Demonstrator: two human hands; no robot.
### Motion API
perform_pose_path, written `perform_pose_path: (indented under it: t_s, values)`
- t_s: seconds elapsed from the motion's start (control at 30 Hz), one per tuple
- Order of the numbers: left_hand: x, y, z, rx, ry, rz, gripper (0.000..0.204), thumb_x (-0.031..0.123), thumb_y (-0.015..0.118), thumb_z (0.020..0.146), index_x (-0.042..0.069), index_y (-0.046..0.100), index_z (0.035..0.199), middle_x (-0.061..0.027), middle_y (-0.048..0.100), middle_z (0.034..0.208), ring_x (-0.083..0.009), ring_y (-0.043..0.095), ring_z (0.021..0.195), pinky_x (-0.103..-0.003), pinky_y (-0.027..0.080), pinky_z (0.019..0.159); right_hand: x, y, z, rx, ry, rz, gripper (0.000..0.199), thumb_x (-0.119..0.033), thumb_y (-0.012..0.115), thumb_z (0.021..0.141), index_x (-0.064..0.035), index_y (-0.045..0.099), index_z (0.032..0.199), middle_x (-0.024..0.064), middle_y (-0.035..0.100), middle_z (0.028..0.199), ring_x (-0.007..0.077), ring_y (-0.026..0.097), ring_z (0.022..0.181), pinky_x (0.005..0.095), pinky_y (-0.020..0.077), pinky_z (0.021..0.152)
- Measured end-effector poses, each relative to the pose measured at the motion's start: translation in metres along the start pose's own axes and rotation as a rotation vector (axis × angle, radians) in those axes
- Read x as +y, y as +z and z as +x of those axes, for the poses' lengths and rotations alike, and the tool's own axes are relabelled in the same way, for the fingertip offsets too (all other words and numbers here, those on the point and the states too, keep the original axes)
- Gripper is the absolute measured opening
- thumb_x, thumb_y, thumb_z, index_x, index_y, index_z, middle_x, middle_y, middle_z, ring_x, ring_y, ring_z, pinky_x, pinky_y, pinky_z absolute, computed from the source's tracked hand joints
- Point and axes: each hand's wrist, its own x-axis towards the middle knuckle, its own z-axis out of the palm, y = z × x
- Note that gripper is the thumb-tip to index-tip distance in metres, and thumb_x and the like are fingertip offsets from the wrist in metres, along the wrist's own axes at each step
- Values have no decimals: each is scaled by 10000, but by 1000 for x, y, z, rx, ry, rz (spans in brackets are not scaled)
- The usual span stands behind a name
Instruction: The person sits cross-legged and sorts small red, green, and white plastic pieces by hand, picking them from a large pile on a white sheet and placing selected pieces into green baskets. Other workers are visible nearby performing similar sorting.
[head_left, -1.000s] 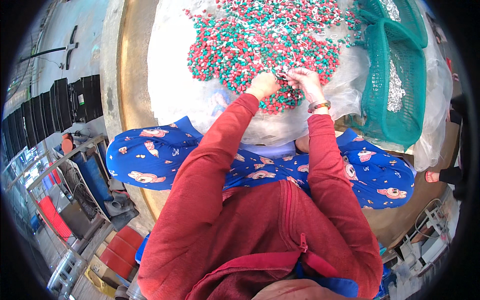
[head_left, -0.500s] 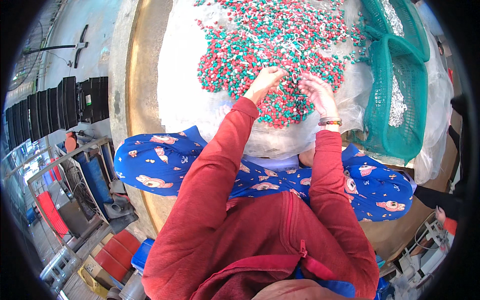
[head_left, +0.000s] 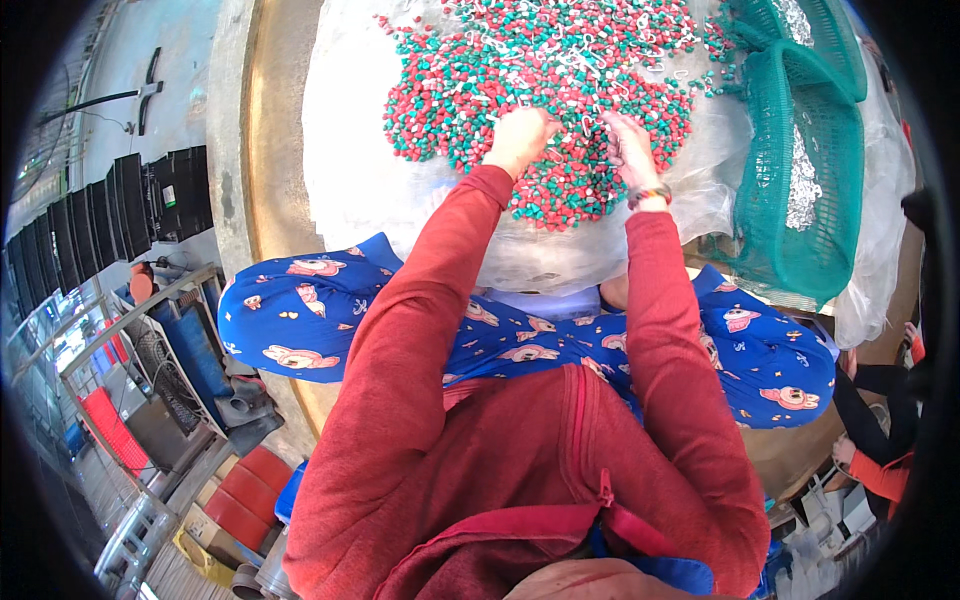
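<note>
Tabletop (head_left: 270, 150), round and brownish, fills the upper part of the view from above, with a sheet of clear plastic (head_left: 350, 180) spread over it. On the plastic lies a wide heap of small red and green pieces (head_left: 540, 70) with a few white ones mixed in; the heap sits in the upper middle and reaches almost to the near edge of the sheet. To the right of the heap stand green mesh baskets (head_left: 800, 170), one beside the other, with something pale and shiny inside. Below the tabletop, the person's lap shows in blue patterned trousers (head_left: 300, 320), and red sleeves run up from the lower edge toward the heap. Far right, part of another person in dark and orange clothing (head_left: 880, 450) is seen. At the left, dark trays (head_left: 130, 200) stand in a row, with red crates (head_left: 240, 490) lower down.

The left hand (head_left: 520, 135) rests on the near side of the heap, its fingers curled down into the pieces; whether they hold anything cannot be told. The right hand (head_left: 628, 145), just beside it and wearing a bracelet at the wrist, also lies on the pieces with fingers bent down among them, their hold hidden
</note>
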Motion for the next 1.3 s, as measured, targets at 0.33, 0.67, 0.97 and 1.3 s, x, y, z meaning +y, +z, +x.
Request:
perform_pose_path:
  t_s: [0.33,0.67,0.97,1.3]
  values:
    - [11,-9,-8,-180,328,173,161,250,635,741,111,640,820,-95,639,762,-265,631,739,-392,496,665,22,22,11,51,-196,-428,146,-170,641,784,-44,583,739,9,565,620,117,495,532,278,384,501]
    - [-2,-11,-1,-284,77,-135,233,292,658,710,71,624,778,-124,642,758,-305,627,744,-400,497,674,-40,-41,-12,-531,-170,725,189,-192,535,828,-57,537,960,75,537,867,182,522,776,257,394,591]
    - [-31,-103,9,-390,-190,-871,208,255,691,757,64,615,781,31,574,702,-74,502,630,-235,398,531,0,12,10,114,-367,-1032,202,-235,634,772,-85,600,902,92,651,779,260,628,764,387,467,660]
    - [-28,-97,19,-485,-33,-1726,177,82,496,741,51,526,912,-93,563,936,-158,558,768,-257,459,600,-14,1,7,-332,-26,536,53,-127,528,779,-82,501,785,1,490,666,120,480,565,216,349,468]
